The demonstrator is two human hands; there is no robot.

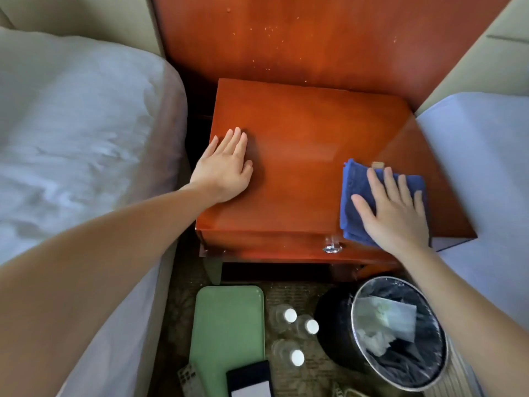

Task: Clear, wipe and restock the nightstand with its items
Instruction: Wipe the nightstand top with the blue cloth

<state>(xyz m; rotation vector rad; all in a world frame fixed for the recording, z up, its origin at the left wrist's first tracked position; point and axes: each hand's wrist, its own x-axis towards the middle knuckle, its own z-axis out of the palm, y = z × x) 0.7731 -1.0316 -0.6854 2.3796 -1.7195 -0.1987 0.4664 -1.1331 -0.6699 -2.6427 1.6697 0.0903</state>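
Wiping: right hand (pixel 395 213), fingers straight, presses blue cloth (pixel 355 190) onto nightstand (pixel 300 130); left hand (pixel 226 167), flat, likely steadies top. Tray (pixel 226 325) and bottles (pixel 290 315) sit on floor below both hands, ready for restock.

— Where does the head view look from?
— From above the nightstand (pixel 300 144), over its front edge. It faces steeply down and toward the wooden wall panel (pixel 315 38) behind the back edge.
— How near?
— Close. The left forearm (pixel 100 253) and right forearm (pixel 472 296) fill the bottom corners. The wide lens also takes in the floor (pixel 286 293) below the drawer front (pixel 272 242) and bedding (pixel 71 124) at both sides.
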